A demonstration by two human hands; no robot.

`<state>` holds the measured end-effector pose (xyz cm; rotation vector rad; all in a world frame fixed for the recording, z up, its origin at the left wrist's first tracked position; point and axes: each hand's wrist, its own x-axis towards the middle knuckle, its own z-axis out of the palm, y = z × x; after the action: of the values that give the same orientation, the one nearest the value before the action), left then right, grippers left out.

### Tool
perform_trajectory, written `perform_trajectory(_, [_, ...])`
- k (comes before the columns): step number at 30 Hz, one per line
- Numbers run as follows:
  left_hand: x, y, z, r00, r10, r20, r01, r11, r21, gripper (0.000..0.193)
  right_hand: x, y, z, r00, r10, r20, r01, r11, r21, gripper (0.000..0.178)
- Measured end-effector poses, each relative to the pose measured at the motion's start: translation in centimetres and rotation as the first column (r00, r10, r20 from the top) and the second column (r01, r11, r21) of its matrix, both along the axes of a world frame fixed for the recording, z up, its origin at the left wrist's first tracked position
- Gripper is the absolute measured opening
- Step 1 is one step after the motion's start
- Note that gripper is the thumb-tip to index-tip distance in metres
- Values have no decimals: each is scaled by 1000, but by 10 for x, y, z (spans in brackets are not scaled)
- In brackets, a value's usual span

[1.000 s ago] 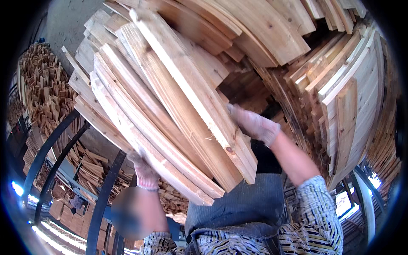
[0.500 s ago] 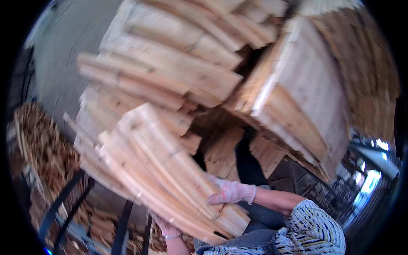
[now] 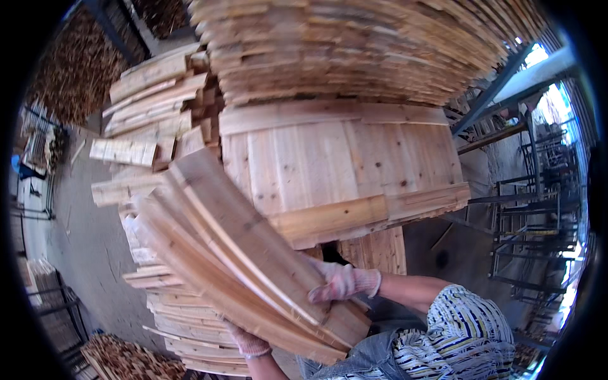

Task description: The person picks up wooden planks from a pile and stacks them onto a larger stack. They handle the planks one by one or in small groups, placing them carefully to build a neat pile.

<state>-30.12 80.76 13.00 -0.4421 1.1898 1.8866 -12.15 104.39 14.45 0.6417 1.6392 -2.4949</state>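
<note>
A bundle of long wooden boards (image 3: 247, 247) lies slantwise across my arms, its near end against my body and its far end up to the left. My right hand (image 3: 342, 282), in a pale pinkish work glove, is closed over the bundle's right edge near its lower end. Also gloved, my left hand (image 3: 248, 341) grips the bundle from its lower left side; most of its fingers are hidden beneath the boards. Just beyond the bundle is a flat stack topped by a panel of boards laid side by side (image 3: 310, 164).
A tall pile of layered boards (image 3: 354, 50) rises behind the panel. Loose board stacks stand at the left (image 3: 152, 120) and lower left (image 3: 196, 323). Scrap wood (image 3: 126, 358) lies in the lower left corner. Metal racks (image 3: 532, 221) stand along the right.
My view has swung to the right, so the panel stack now sits straight ahead and the loose stacks lie at the left. Both hands still hold the bundle of boards.
</note>
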Motion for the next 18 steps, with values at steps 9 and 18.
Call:
perform_trajectory(9, [120, 282, 52, 750, -579, 320, 556, 814, 171, 60, 245, 130, 47, 788, -575, 220, 484, 800, 355, 79])
perform_trajectory(18, [152, 377, 9, 679, -734, 14, 725, 667, -172, 48, 302, 192, -38, 522, -580, 625, -33, 719, 694, 97])
